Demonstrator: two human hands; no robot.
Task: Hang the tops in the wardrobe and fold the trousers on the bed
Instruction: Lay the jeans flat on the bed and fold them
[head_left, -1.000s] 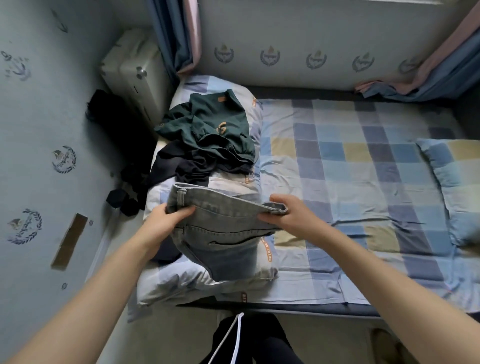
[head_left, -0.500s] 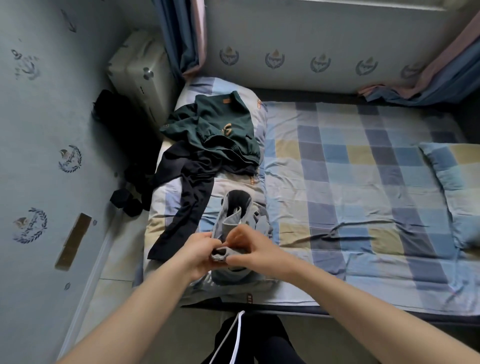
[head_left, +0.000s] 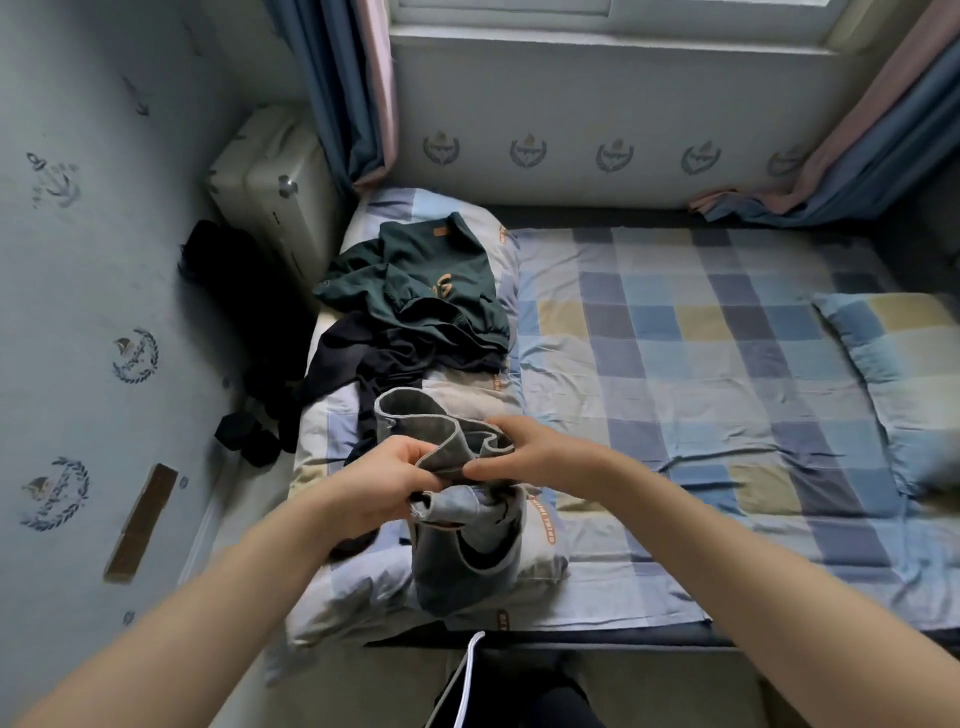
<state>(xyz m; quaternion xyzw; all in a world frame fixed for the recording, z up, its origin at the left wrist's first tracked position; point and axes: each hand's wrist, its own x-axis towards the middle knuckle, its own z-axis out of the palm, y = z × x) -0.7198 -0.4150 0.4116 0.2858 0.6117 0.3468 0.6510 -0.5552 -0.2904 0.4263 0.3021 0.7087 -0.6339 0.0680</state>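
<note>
Grey denim trousers hang bunched in front of me over the bed's near left end. My left hand and my right hand both grip the waistband, held close together, with the waist opening gaping between and behind them. The legs droop onto a folded checked quilt. Further back on the quilt lie a dark green top and a black garment, partly overlapping each other.
The checked bed sheet stretches to the right, with a pillow at its far right. A pale suitcase and black items stand on the floor to the left by the wall. Curtains hang at the window behind.
My hands came together from holding the waistband spread wide, bunching the trousers and doubling the waistband. The trousers now hang lower in front of me.
</note>
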